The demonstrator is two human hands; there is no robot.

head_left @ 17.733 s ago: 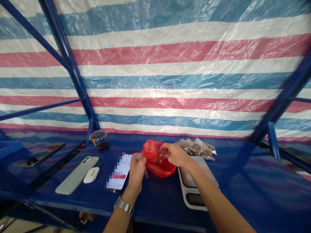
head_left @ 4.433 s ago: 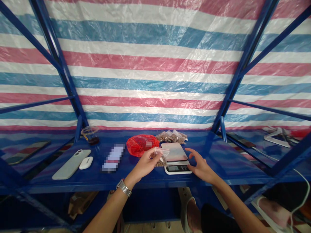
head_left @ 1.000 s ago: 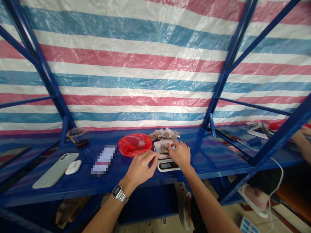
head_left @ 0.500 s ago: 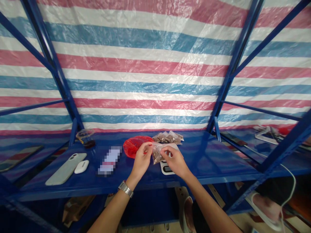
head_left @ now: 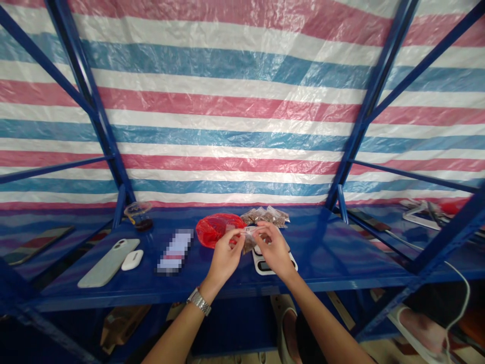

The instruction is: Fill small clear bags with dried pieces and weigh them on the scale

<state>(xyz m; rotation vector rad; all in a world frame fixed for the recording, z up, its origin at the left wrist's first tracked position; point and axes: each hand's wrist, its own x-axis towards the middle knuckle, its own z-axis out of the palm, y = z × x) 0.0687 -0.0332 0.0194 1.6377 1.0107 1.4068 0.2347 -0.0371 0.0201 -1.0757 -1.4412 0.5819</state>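
My left hand (head_left: 224, 256) and my right hand (head_left: 273, 247) both pinch the top edge of a small clear bag of brown bits (head_left: 249, 239), held just above the white scale (head_left: 273, 265). The bag hangs between my fingertips. A red plastic bag (head_left: 216, 227) lies open on the blue shelf right behind my left hand. A pile of several filled small bags (head_left: 267, 216) rests behind the scale.
On the blue shelf (head_left: 197, 283) to the left lie a phone (head_left: 108, 262), a white earbud case (head_left: 132, 259), a blurred card (head_left: 175, 251) and a clear cup (head_left: 138, 214). Blue steel posts stand on both sides. A striped tarp hangs behind. Another phone (head_left: 369, 219) lies on the right shelf.
Earlier I laid the small bag on the scale. Since then I have lifted it off with both hands, and both now pinch its top edge.
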